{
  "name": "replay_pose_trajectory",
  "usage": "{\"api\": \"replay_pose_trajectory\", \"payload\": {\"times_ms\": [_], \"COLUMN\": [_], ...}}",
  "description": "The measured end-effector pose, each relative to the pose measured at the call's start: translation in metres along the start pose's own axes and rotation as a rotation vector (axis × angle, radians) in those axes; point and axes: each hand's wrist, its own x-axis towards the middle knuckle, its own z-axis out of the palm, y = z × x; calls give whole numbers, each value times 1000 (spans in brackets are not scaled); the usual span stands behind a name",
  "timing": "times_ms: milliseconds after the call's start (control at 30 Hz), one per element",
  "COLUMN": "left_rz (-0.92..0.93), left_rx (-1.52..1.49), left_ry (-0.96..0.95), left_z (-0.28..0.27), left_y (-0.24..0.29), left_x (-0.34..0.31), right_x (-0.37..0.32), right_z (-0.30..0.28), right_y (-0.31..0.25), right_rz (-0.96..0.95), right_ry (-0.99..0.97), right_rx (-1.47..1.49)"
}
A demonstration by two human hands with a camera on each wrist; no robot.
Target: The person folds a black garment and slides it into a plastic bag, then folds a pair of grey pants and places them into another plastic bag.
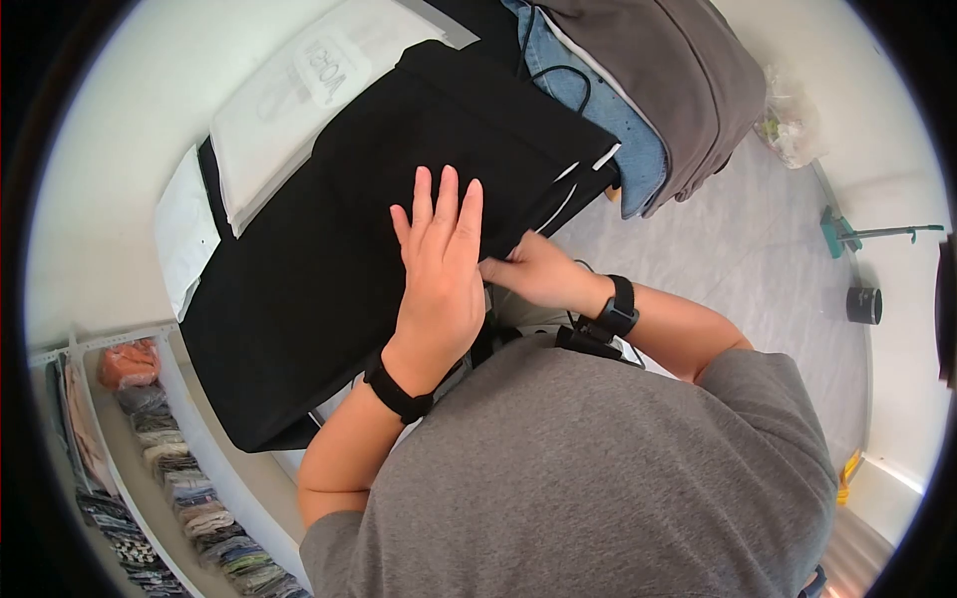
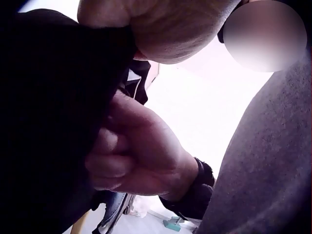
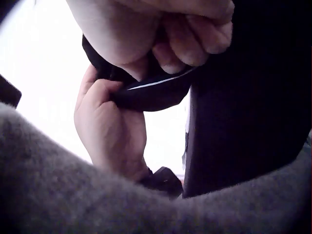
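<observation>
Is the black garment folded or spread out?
Folded: the black garment shows stacked layers at the edge where the right hand pinches a doubled fold; the left hand presses on top.

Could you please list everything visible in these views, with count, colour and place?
black garment: one, black with a thin white line, spread at the centre
white packets: two, white, under the garment's far edge
denim garment: one, blue, upper right
grey-brown garment: one, lying on the denim
folded clothes: many, mixed colours, in the shelf at lower left
clear bag: one, on the floor at far right
teal stand: one, on the floor at right
black cylinder: one, near the stand
grey shirt: one, on the person
left hand: flat on the garment, black wristband
right hand: grips the garment's edge, black wristband
</observation>
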Motion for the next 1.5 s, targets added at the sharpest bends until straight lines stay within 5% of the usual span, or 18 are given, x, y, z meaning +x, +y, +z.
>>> {"api": "replay_pose_trajectory", "payload": {"times_ms": [200, 267, 367, 500, 600, 733, 867, 967, 1067, 1133, 1233, 1367, 1500], "left_rz": [59, 21, 39, 33, -62, -36, -42, -46, -45, -31, -43, -46, 37], "left_rx": [-12, -28, 35, 72, 81, 17, 110, 175, 130, 100, 130, 104, 228], "left_ry": [-37, -97, -132, -99, -62, 29, 59, -51, -80, -54, -61, -71, -128], "left_z": [16, 8, 1, -10, 2, 20, 33, 24, 20, 21, 22, 17, 14], "left_y": [2, 4, 8, 13, 9, 4, 6, 10, 7, 7, 10, 12, 12], "left_x": [-6, -4, -2, 9, 15, 21, 25, 19, 17, 17, 20, 19, 18], "right_x": [-4, -6, -11, -17, -15, -10, -5, -19, -40, -48, -33, -15, 0], "right_z": [8, -7, -32, -45, -24, -17, -19, -45, -71, -83, -87, -107, -118], "right_y": [-11, -29, -42, -32, -41, -45, -37, -60, -80, -71, -76, -66, -50], "right_rz": [-5, 185, 86, 296, 163, 131, 99, 305, 169, -398, -616, -627, -886], "right_ry": [-22, -222, -414, -195, -14, -72, -23, -206, 175, 580, 771, 474, 630], "right_rx": [-59, -59, 85, 547, 501, -34, 23, -57, -484, -701, -733, -906, -953]}}
